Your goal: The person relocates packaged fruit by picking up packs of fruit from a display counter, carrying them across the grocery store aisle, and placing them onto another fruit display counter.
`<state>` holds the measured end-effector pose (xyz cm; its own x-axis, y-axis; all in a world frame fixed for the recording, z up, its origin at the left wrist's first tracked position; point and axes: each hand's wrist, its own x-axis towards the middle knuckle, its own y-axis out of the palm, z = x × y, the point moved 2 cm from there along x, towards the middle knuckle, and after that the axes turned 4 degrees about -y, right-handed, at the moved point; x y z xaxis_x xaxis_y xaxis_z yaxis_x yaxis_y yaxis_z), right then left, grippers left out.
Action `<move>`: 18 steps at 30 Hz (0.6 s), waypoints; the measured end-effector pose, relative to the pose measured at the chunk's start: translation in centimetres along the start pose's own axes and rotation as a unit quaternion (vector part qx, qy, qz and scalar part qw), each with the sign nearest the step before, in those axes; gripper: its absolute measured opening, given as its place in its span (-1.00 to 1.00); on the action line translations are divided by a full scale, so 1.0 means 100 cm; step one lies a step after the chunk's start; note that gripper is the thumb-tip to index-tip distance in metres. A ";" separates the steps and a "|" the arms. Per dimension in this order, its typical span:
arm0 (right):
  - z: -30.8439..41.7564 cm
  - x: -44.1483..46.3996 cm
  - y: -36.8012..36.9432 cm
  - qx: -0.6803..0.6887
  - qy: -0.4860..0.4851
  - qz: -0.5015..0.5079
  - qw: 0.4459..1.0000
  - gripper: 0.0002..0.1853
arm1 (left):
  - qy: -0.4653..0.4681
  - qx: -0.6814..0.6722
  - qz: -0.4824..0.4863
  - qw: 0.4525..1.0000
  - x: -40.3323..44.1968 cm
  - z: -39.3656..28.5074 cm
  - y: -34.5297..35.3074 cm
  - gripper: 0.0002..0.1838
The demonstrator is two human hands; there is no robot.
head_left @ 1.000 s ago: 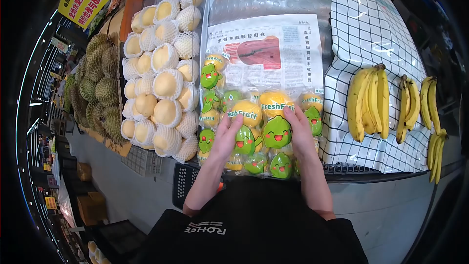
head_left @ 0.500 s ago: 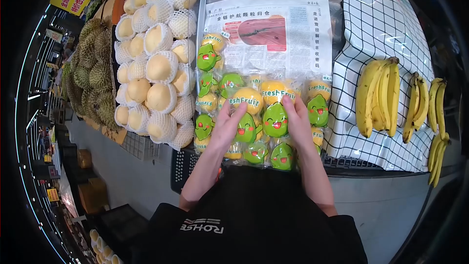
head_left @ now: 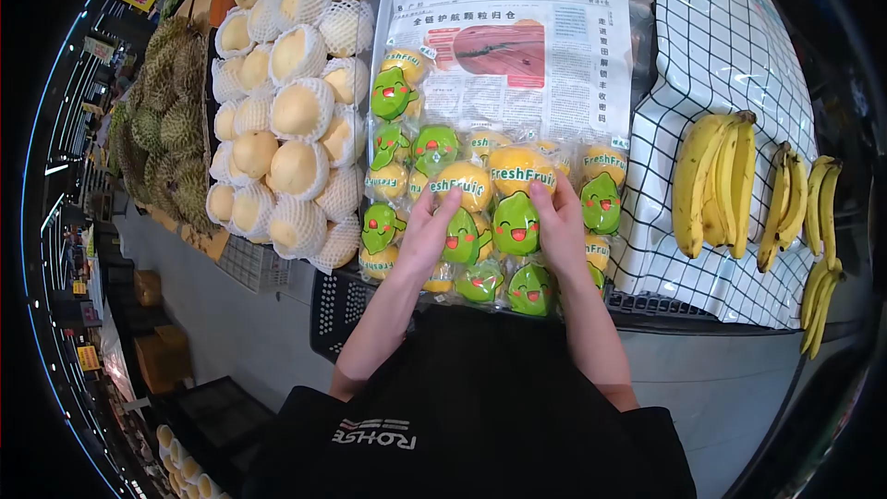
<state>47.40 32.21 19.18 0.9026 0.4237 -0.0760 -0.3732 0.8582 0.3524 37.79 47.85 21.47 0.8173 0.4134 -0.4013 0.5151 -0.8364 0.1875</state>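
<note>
My left hand (head_left: pixel 425 236) is closed around a bagged yellow fruit (head_left: pixel 461 187), thumb on top of the clear wrapper. The wrapper bears the words FreshFruit and a green smiling cartoon. In my right hand (head_left: pixel 562 233) is a second bagged yellow fruit (head_left: pixel 519 171) in the same printed wrapper, its thumb also on top. The two packs sit side by side above more packs of the same kind, such as the one (head_left: pixel 602 194) right of my right hand. Fingers beneath the packs are hidden. Beyond them lies a sheet of newspaper (head_left: pixel 517 111).
Pale round fruits in white foam nets (head_left: pixel 300 143) are stacked on the left, with durians (head_left: pixel 166 129) farther left. Bananas (head_left: pixel 716 185) lie on a white checked cloth (head_left: pixel 656 259) at right. A black perforated crate (head_left: pixel 337 310) stands near my left forearm.
The view has turned slightly, shifting the stall a little in the picture. Both hands keep their hold on the two packs, which have barely moved.
</note>
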 end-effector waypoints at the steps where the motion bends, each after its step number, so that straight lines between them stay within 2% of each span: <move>1: 0.003 -0.001 0.001 0.007 -0.002 0.002 1.000 -0.35 | 0.000 -0.004 0.006 1.000 0.000 0.000 0.000 -0.49; 3: 0.010 -0.002 0.004 0.023 -0.008 0.005 1.000 -0.37 | 0.002 -0.012 0.018 1.000 0.000 -0.001 0.000 -0.47; 6: 0.005 -0.003 0.006 -0.023 -0.053 -0.012 0.998 -0.57 | -0.018 -0.010 -0.031 0.999 -0.003 -0.006 0.004 -0.44; 9: 0.017 -0.006 0.009 -0.006 -0.037 0.015 0.999 -0.55 | -0.021 -0.016 0.002 1.000 0.001 -0.001 -0.001 -0.40; 13: 0.025 -0.010 0.014 0.027 -0.006 0.027 0.999 -0.53 | -0.035 -0.004 -0.046 0.998 -0.006 -0.008 0.005 -0.37; 18: 0.023 -0.008 0.008 0.036 0.033 0.054 0.997 -0.49 | -0.028 -0.002 -0.045 0.999 -0.012 -0.018 0.010 -0.38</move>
<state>46.84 31.90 21.71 0.8407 0.5332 -0.0939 -0.4498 0.7845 0.4269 37.79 47.19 23.79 0.7523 0.4655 -0.4662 0.5866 -0.7955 0.1522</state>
